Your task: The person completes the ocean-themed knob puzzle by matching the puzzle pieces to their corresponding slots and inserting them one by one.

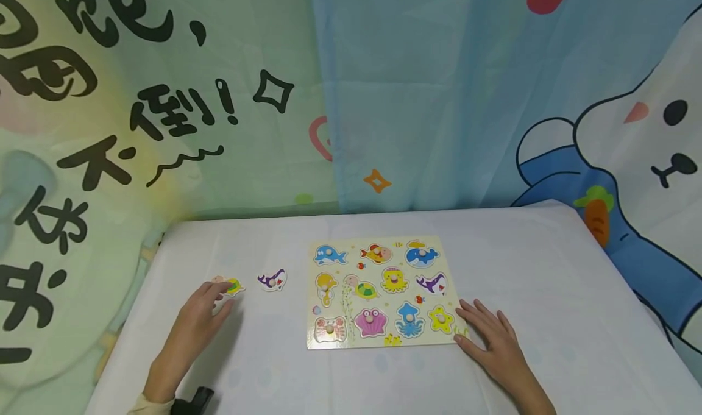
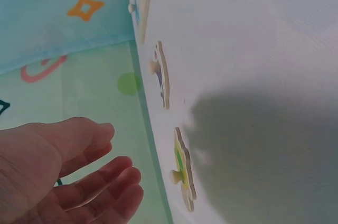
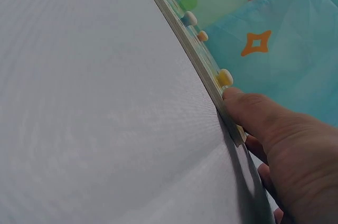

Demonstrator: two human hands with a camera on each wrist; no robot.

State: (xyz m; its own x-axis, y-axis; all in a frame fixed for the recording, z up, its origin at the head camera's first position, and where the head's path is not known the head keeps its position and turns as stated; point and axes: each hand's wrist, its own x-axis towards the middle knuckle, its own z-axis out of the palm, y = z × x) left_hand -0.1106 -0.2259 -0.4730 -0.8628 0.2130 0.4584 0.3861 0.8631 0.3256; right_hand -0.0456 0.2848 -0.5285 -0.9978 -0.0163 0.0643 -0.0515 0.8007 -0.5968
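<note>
A knobbed wooden turtle piece (image 1: 234,287), green and yellow, lies on the table at the left. My left hand (image 1: 198,314) hovers right beside it with fingers loosely bent; in the left wrist view, a gap shows between the fingertips (image 2: 134,189) and the turtle's knob (image 2: 176,177). Just to the right lies a purple whale piece (image 1: 272,280) with its own knob. A sea-animal puzzle board (image 1: 340,243) lies flat in the middle. At its lower right corner rests my right hand (image 1: 496,345), fingers extended, the thumb (image 3: 253,109) touching the board's edge near a yellow knob (image 3: 225,77).
Pictures on the board include a pink shell (image 1: 370,322), a yellow starfish (image 1: 441,319) and an octopus (image 1: 394,280). White cloth covers the table (image 1: 548,269). Behind it hangs a printed curtain (image 1: 406,98) with lettering and a cartoon animal.
</note>
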